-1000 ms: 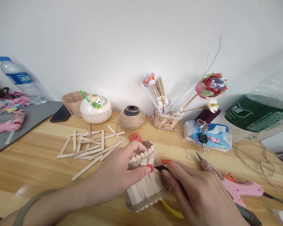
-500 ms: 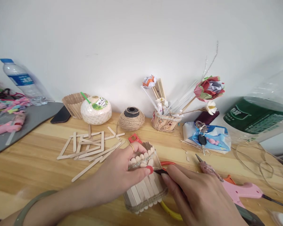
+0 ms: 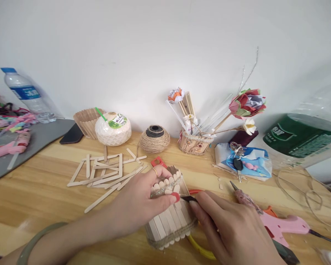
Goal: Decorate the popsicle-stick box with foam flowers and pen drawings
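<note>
The basket was located at the near side of the table, tilted, with its slatted face upward. A twine band ran around its lower end and a glittery trim lay below its rim.

The left hand gripped the basket, its fingers over the rim and its thumb on the slatted face. A red piece showed at the thumb tip. The right hand, at the right of the basket, pinched a dark tool between thumb and forefinger. The tool pointed across the slatted face toward the left thumb; whether its tip made contact could not be determined.

A red loop and a yellow loop protruded just right of the basket, partly hidden. A pink glue gun lay farther right of it. Loose sticks lay left of the basket, partly overlapping. A red clip was positioned just beyond it. The twine spool stood beyond the basket, the coconut beyond and left, and the planter beyond and right.
</note>
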### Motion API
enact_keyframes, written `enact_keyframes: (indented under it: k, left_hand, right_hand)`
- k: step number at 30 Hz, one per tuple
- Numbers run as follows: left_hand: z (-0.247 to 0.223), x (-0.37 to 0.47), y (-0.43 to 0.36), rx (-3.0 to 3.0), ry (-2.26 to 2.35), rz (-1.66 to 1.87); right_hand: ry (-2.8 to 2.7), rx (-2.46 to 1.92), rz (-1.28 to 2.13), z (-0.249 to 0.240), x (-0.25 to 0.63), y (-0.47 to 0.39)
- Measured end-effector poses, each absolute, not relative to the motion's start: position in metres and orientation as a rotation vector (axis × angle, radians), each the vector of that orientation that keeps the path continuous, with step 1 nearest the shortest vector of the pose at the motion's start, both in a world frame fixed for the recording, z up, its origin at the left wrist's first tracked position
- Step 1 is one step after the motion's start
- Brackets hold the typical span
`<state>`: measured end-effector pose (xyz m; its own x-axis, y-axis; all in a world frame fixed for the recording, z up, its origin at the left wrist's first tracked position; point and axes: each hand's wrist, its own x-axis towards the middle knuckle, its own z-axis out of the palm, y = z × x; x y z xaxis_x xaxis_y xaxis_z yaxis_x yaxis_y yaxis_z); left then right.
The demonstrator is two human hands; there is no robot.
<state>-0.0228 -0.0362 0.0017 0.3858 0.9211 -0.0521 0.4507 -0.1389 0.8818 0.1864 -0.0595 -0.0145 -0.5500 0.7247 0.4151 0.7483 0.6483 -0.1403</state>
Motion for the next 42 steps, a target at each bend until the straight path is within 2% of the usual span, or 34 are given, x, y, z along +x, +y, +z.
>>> enact_keyframes:
  k: [22, 28, 34, 42]
  left_hand:
    - [0.003, -0.024, -0.039, 1.706, 1.128, 0.648]
    - [0.017, -0.028, -0.021, 1.67, 0.943, 0.449]
    - [0.018, -0.028, 0.013, 1.784, 0.825, 0.245]
    - [0.01, -0.017, 0.027, 1.815, 0.756, 0.105]
  right_hand:
    - [-2.509, -0.974, -0.154, -0.007, 0.192, -0.06]
    - [-2.56, -0.957, 0.028, 0.003, 0.203, -0.059]
    - [-2.581, -0.916, 0.006, 0.019, 0.211, -0.048]
    - [-2.761, -0.916, 0.105, 0.008, 0.198, -0.036]
